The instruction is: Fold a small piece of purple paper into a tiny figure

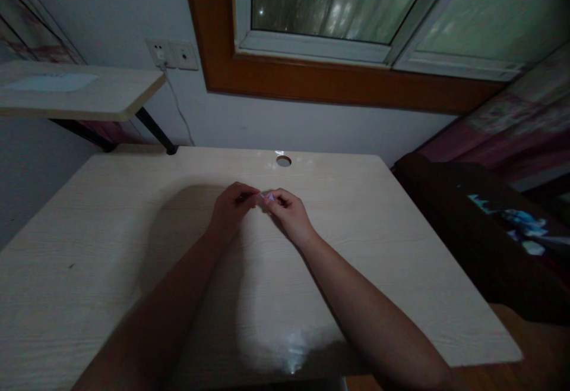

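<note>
My left hand (232, 204) and my right hand (287, 211) meet over the middle of a pale wooden desk (111, 230). Both have their fingers pinched together on a tiny pale piece of paper (268, 197) held between the fingertips. The piece is so small that its shape stays unclear. Both forearms reach in from the bottom edge of the view and rest low over the desk.
A round cable hole (284, 160) sits near the desk's far edge. A raised shelf (80, 91) stands at the far left, with a wall socket (173, 54) and a cord behind it. A window (338, 5) is above. Dark furniture (481, 230) stands to the right.
</note>
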Demonstrator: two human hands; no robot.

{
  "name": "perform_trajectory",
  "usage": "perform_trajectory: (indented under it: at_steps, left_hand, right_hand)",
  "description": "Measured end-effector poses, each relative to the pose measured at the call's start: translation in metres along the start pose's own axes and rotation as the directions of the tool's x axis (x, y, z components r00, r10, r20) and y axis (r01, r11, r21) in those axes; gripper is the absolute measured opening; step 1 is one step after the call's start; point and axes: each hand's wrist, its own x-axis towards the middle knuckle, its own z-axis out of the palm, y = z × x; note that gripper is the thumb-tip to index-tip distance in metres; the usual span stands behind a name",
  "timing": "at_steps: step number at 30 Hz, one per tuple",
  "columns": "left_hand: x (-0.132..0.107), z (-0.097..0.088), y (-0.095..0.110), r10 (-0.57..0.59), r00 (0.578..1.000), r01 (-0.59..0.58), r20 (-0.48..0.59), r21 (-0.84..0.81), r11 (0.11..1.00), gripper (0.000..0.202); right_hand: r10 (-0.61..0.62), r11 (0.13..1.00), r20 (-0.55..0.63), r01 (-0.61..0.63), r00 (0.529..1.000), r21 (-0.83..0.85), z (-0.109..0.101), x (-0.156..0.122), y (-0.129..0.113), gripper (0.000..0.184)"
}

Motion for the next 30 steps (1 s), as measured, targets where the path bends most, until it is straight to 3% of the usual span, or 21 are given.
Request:
perform_trajectory:
  at_steps: [9,18,24,30]
  left_hand:
    - [-0.0006,-0.0011,0.0054,0.119,0.993,-0.120,0.018,0.226,0.967,0.010]
    - [0.0003,-0.0010,0.0048,0.293,0.955,-0.291,0.053,0.383,0.877,0.006]
    - [0.0004,-0.0006,0.0037,0.292,0.953,-0.300,0.083,0.410,0.861,0.006]
    - [0.0003,-0.0003,0.0048,0.164,0.985,-0.173,0.058,0.345,0.923,0.003]
  right_hand:
    - [-0.017,1.000,-0.001,0.017,1.000,-0.014,-0.0012,-0.0004,-0.0010,0.018]
    - [-0.035,0.998,-0.016,0.035,0.999,-0.049,-0.0005,-0.0005,-0.0022,0.019]
    - [-0.071,0.992,-0.010,0.069,0.997,-0.105,-0.0027,0.0000,0.0010,0.020]
    - [-0.125,0.978,-0.018,0.120,0.992,-0.172,-0.0036,0.0000,0.0029,0.019]
